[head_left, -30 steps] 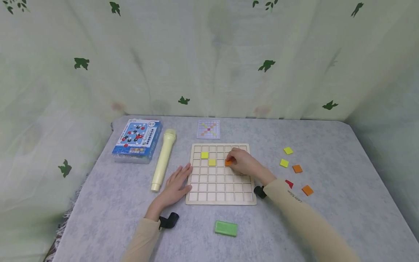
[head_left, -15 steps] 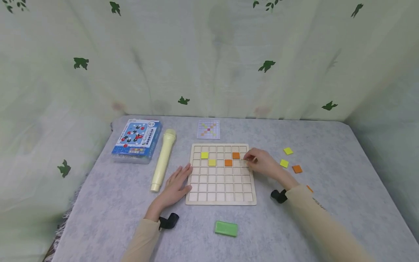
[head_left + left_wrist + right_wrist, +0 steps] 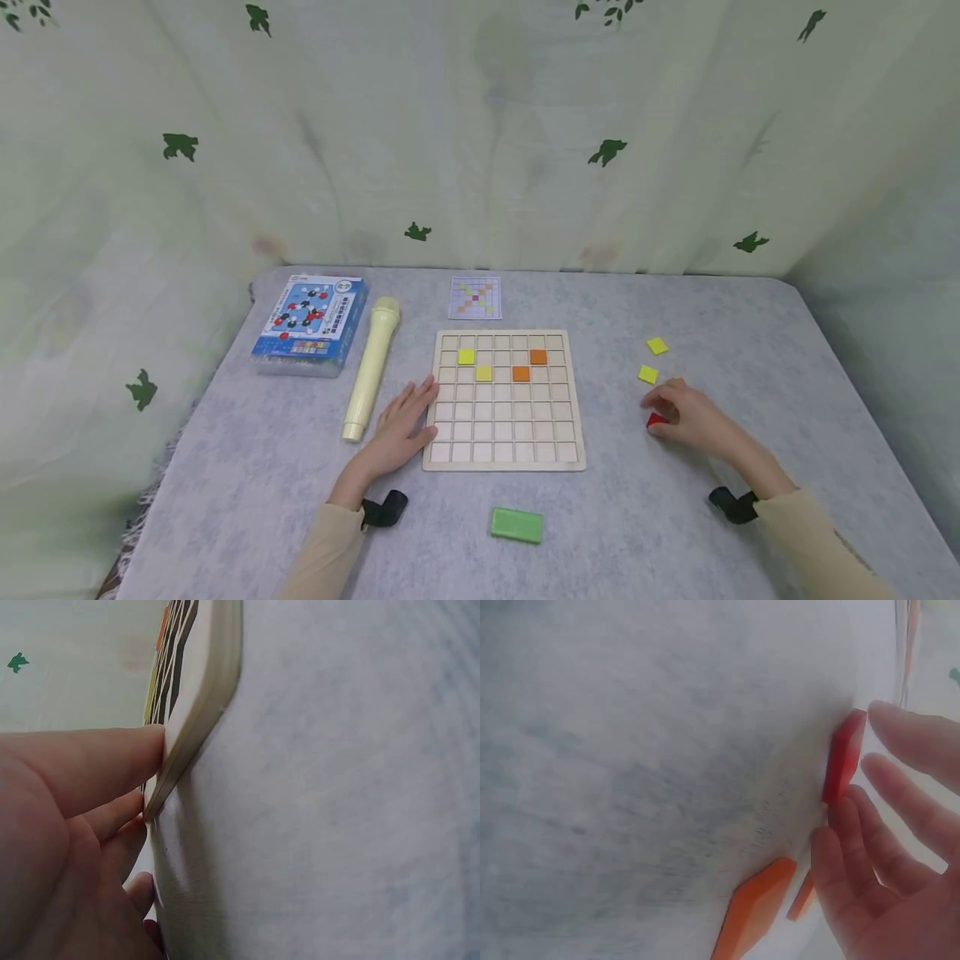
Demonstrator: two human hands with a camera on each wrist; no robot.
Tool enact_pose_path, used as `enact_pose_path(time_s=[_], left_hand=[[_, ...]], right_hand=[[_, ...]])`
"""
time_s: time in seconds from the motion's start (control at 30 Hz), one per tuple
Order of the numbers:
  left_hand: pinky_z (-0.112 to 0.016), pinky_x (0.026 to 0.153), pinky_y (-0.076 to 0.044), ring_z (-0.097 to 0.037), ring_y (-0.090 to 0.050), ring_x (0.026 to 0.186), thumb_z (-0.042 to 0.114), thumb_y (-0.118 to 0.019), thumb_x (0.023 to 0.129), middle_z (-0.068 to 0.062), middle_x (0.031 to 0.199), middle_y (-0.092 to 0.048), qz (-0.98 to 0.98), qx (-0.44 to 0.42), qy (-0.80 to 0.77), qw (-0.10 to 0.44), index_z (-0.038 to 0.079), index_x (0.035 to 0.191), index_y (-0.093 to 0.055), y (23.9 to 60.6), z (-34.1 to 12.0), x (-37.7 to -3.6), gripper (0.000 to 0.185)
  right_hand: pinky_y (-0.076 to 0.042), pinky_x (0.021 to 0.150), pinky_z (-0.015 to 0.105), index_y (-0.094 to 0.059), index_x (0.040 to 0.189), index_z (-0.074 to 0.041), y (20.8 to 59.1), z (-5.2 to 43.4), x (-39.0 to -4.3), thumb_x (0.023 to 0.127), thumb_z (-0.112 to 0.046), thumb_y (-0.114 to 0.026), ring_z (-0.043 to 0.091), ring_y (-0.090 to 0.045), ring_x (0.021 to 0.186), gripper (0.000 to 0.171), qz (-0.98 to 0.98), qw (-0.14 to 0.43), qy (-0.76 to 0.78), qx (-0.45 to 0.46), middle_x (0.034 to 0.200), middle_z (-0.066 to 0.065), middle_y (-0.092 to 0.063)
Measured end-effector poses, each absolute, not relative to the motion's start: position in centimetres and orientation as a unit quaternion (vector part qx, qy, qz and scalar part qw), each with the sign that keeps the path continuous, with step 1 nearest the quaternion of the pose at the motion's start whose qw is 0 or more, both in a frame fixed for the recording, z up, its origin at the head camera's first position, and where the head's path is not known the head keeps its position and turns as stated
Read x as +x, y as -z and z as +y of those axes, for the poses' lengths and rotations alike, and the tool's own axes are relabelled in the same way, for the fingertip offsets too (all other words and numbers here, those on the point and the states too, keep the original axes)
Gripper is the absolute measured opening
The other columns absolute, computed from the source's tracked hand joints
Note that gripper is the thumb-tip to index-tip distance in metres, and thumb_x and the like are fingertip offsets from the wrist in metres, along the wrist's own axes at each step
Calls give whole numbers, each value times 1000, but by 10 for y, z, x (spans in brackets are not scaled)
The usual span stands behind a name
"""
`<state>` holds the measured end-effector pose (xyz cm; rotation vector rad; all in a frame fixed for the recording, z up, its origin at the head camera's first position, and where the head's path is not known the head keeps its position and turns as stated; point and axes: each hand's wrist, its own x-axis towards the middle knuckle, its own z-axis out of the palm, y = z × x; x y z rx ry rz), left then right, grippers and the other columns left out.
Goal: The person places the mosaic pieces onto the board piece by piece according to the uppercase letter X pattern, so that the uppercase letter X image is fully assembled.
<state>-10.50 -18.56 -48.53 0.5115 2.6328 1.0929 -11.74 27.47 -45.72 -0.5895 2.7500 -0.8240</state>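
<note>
My left hand lies spread at the left edge of a wooden grid board; in the left wrist view its thumb touches the board's rim. Set in the grid are two yellow tiles and two orange tiles. Right of the board, my right hand reaches down over a red tile on the cloth. Its thumb and fingers are at the red tile's edges with gaps between them, as the right wrist view shows. An orange tile lies beside that hand, mostly hidden from the head view.
Two loose yellow tiles lie beyond my right hand. A small pattern card lies behind the board. To the left are a blue box and a cream microphone-shaped stick. A green block sits in front.
A second orange tile came to rest on the board, up and right of the first. My right hand then left the board and moved right to the red tile. My left hand stayed put.
</note>
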Motion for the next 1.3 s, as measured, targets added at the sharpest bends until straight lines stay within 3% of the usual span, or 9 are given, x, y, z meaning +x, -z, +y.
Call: enact_pose_path(time_s=[0.3,0.57,0.93,1.3], left_hand=[[-60,108,-2,-36,-1,144,15,-54,97,-10,159,-13,902,177,-376,113,4,152,-23,487,-186,-104,64],[-60,107,-4,-39,-4,143,17,-54,96,-12,158,-18,895,200,-390,78,3,151,-26,492,-187,-104,63],[-57,109,-1,-37,-2,143,12,-55,96,-12,158,-14,901,183,-378,107,3,151,-23,489,-186,-106,64],[-59,108,-2,-36,-1,144,12,-55,96,-11,159,-14,902,181,-377,111,4,152,-23,488,-186,-104,65]], right_hand=[[-49,72,34,-64,98,-4,457,255,-120,78,-1,-75,17,-55,82,23,934,97,285,-192,91,0,-58],[-51,74,31,-64,99,-5,448,183,-141,81,-4,-75,17,-57,86,21,908,104,332,-234,93,-2,-60],[-45,75,30,-62,103,-7,450,94,-172,84,-4,-69,15,-50,82,20,893,140,302,-305,89,-3,-57],[-45,77,28,-62,104,-9,450,69,-176,87,-6,-69,15,-49,85,19,909,136,227,-322,97,-2,-57]])
